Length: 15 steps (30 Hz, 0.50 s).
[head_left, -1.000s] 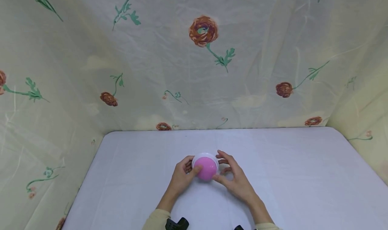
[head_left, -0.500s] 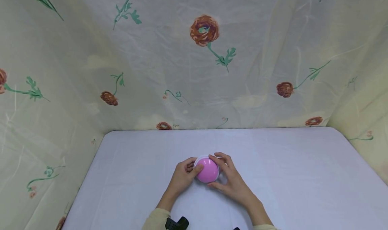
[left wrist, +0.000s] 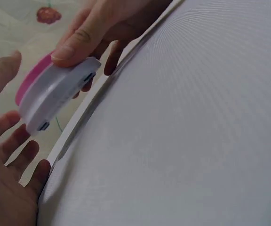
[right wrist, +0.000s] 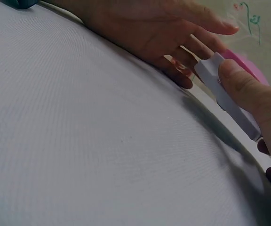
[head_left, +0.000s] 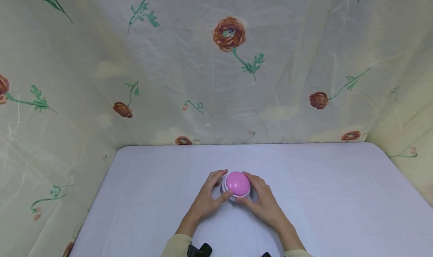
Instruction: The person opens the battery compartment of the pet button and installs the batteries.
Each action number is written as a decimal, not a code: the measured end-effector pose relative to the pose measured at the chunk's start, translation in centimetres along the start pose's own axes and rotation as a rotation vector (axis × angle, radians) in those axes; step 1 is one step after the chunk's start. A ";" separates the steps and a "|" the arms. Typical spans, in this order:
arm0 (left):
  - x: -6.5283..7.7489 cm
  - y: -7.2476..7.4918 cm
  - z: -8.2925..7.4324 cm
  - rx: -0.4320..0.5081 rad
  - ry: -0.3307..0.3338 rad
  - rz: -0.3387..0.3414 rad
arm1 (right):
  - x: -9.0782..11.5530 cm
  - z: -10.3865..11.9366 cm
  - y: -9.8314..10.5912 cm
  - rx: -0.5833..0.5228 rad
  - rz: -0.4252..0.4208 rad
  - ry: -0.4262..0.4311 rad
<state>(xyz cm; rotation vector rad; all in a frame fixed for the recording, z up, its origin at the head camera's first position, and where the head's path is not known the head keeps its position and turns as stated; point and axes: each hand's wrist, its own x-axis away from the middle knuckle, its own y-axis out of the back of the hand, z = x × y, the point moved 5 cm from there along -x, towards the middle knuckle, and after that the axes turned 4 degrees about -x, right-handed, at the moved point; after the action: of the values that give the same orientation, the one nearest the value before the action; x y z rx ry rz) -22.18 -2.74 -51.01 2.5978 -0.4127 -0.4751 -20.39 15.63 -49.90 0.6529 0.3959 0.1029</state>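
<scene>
A round push button (head_left: 238, 183) with a glossy pink dome and a white base is held tilted above the white table, mid-view in the head view. My right hand (head_left: 267, 202) grips it by the rim, the thumb pressed on the white base (left wrist: 55, 89) in the left wrist view. My left hand (head_left: 206, 200) is beside it, fingers spread and loosely bent, thumb apart from the base. In the right wrist view the left hand's fingers (right wrist: 192, 44) reach towards the button's edge; whether a fingertip touches is unclear. Small dark feet show on the base's underside.
The white-covered table (head_left: 152, 174) spreads around the hands. Behind and at both sides hangs a pale curtain (head_left: 189, 61) printed with flowers. A black wrist device (head_left: 199, 250) sits at the left sleeve.
The button has shifted slightly right, its dome tipping away. My right hand has taken hold of its rim. My left hand has let go, its thumb off the pink dome and its fingers opened.
</scene>
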 end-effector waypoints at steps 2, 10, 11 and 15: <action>0.0 -0.1 -0.1 -0.009 -0.009 0.022 | 0.0 -0.2 0.0 0.017 -0.004 -0.010; 0.0 -0.6 -0.2 -0.135 -0.032 0.082 | -0.1 -0.7 -0.1 0.030 0.003 -0.020; 0.0 -0.6 -0.1 -0.142 -0.031 0.082 | -0.1 -0.7 -0.1 0.036 0.001 -0.020; 0.0 -0.8 0.2 -0.180 -0.031 0.082 | 0.0 -0.9 -0.3 0.057 -0.001 -0.019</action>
<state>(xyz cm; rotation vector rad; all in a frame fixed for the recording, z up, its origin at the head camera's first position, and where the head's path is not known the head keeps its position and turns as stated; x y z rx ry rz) -22.08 -2.17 -51.57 2.3930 -0.4632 -0.5004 -20.77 15.88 -50.77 0.7091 0.3823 0.0844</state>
